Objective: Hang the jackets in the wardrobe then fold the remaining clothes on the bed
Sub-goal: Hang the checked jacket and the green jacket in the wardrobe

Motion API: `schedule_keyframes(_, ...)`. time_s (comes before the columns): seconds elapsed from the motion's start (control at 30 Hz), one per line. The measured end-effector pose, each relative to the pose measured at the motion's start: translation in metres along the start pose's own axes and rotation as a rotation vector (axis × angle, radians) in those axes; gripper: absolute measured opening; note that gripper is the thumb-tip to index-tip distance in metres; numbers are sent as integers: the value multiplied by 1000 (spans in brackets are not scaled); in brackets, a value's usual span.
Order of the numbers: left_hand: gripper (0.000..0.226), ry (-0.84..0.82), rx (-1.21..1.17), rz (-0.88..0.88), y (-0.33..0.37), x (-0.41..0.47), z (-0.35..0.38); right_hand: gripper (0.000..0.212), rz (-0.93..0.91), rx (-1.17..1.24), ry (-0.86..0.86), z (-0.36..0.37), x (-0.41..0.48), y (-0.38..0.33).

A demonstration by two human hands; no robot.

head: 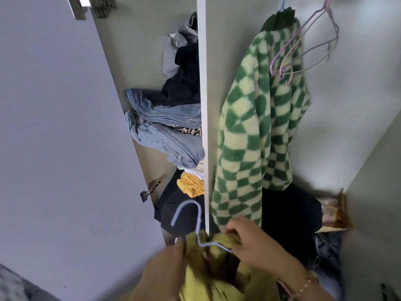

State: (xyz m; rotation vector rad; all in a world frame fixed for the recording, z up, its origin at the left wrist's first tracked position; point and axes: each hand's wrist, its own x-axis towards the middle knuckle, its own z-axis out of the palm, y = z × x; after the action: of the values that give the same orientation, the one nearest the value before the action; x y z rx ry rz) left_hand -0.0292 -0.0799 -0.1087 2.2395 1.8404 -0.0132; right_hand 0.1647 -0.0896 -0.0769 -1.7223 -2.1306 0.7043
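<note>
Left hand (165, 270): I see it gripping the yellow jacket (206, 283), low before the wardrobe (358, 105).
Right hand (245, 242): pinching the collar onto a blue hanger (199, 220).
Progress: checkered fleece jacket (258, 131) hung; this one not yet; folding, I judge, all ahead.

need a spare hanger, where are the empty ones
In the head view the empty hangers hang at the top right of the wardrobe, just right of the checked jacket.

Beaded bracelet (303, 287), right wrist
</note>
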Motion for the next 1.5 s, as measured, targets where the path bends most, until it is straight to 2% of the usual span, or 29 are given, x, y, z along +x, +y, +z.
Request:
schedule_keyframes(0.03,8,54,-7,15,-4,-4,-25,15,-10,7,-73,-13,-8,-3)
schedule_keyframes(0.07,18,195,-28,36,-13,0,-36,15,-43,6,-212,-27,-15,-5)
schedule_keyframes(0.1,22,256,-54,45,-24,6,-42,19,-64,29,-389,-41,-20,-10)
schedule_keyframes(0.13,19,365,-184,105,-31,7,-46,25,-97,80,-530,-52,-25,-16)
schedule_keyframes(0.17,11,384,-277,130,-30,4,-55,26,-125,171,-557,-63,-26,-23)
schedule_keyframes(0.2,16,423,-348,176,-29,6,-62,23,-130,232,-482,-73,-23,-28)
schedule_keyframes(0.23,30,488,-407,234,-25,9,-69,21,-139,245,-303,-82,-17,-31)
schedule_keyframes(0.27,40,519,-425,279,-22,13,-78,27,-158,212,-111,-87,-8,-33)
schedule_keyframes(0.3,44,531,-445,301,-20,15,-87,38,-163,217,-12,-90,0,-38)
schedule_keyframes(0.37,46,519,-479,388,-14,20,-97,46,-236,381,-35,-90,15,-59)
schedule_keyframes(0.4,45,503,-486,435,-12,22,-102,39,-263,444,-43,-88,20,-69)
schedule_keyframes(0.47,33,459,-492,508,-9,26,-109,16,-293,458,62,-90,27,-84)
schedule_keyframes(0.53,25,432,-485,559,-11,29,-111,30,-310,386,148,-96,29,-91)
schedule_keyframes(0.63,31,437,-430,601,-15,35,-118,40,-297,404,182,-108,27,-91)
schedule_keyframes(0.67,33,505,-407,597,-17,38,-122,41,-279,429,220,-110,29,-89)
schedule_keyframes(0.73,40,764,-399,505,-25,36,-119,42,-235,455,295,-114,33,-86)
schedule_keyframes(0.8,45,1043,-573,280,-21,23,-98,43,-204,435,355,-116,36,-87)
schedule_keyframes(0.87,48,1140,-846,169,7,2,-59,43,-196,410,397,-119,36,-90)
schedule_keyframes(0.9,58,1115,-989,81,24,-5,-37,44,-192,427,410,-120,37,-91)
schedule_keyframes(0.93,75,1004,-1146,-62,43,-9,-22,44,-186,444,429,-121,37,-93)
schedule_keyframes(1.0,99,599,-1300,-319,65,-3,4,44,-185,472,464,-122,39,-95)
schedule_keyframes(1.03,90,400,-1276,-396,73,4,12,44,-192,473,486,-123,39,-97)
schedule_keyframes(1.07,70,229,-1205,-392,77,9,13,43,-200,458,506,-124,40,-98)
schedule_keyframes(1.1,52,103,-1104,-329,78,11,16,43,-206,424,514,-123,40,-98)
schedule_keyframes(1.13,50,31,-1040,-252,76,14,17,42,-218,380,526,-124,41,-97)
schedule_keyframes(1.27,38,1,-945,-190,60,18,20,35,-231,91,499,-128,41,-79)
schedule_keyframes(1.37,24,86,-971,-142,34,8,18,29,-192,-271,334,-121,38,-55)
schedule_keyframes(1.43,24,126,-962,-155,8,0,20,27,-206,-262,344,-122,35,-35)
schedule_keyframes(1.5,29,95,-901,-183,-23,-3,24,24,-165,-78,453,-132,29,-18)
